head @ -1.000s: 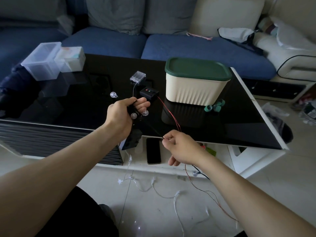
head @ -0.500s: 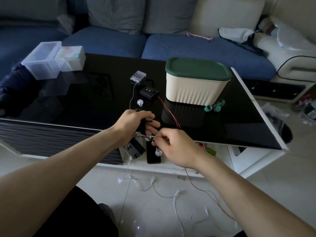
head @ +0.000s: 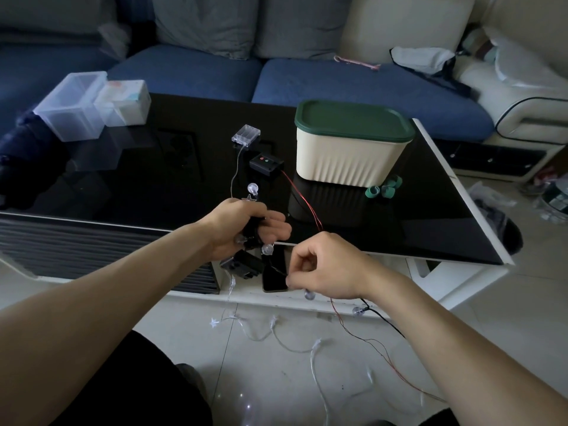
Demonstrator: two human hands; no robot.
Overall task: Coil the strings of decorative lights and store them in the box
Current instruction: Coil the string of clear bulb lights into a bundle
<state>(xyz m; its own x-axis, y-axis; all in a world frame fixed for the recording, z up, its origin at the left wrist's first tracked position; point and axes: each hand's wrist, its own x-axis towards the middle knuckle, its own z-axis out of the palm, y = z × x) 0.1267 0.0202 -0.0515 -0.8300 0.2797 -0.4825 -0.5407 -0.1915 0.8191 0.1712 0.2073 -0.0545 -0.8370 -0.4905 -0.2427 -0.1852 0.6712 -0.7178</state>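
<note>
The left hand (head: 242, 229) is closed around a small bundle of black-wired string lights (head: 266, 249), with round clear bulbs poking out above the knuckles and below the fingers. The right hand (head: 325, 267) sits just beside it, lower and nearer the person, with thumb and forefinger pinching the black wire that runs between the two hands. From the right hand the wire drops toward the floor, with a couple more clear bulbs hanging just under the wrist.

Both hands hover over the near edge of the black glass table (head: 153, 186). On the table stands the cream storage box (head: 347, 158), its dark green lid (head: 353, 121) on, well apart from the hands on the right side. Just left of the box lies a small black controller (head: 266, 163) with a red and a green dot (a thin red wire leads from it off the table edge toward the floor). Behind that is a clear battery case (head: 246, 135) with a pale wire trailing toward the left hand. Some green rolled bands (head: 384, 189) lie in front of the box. Two clear plastic containers (head: 92, 103) stand at the far left corner.

A dark phone (head: 273, 279) lies on the lower shelf under the hands. On the tiled floor (head: 461, 318) a pale string of star-shaped lights (head: 276, 330) sprawls loose.
</note>
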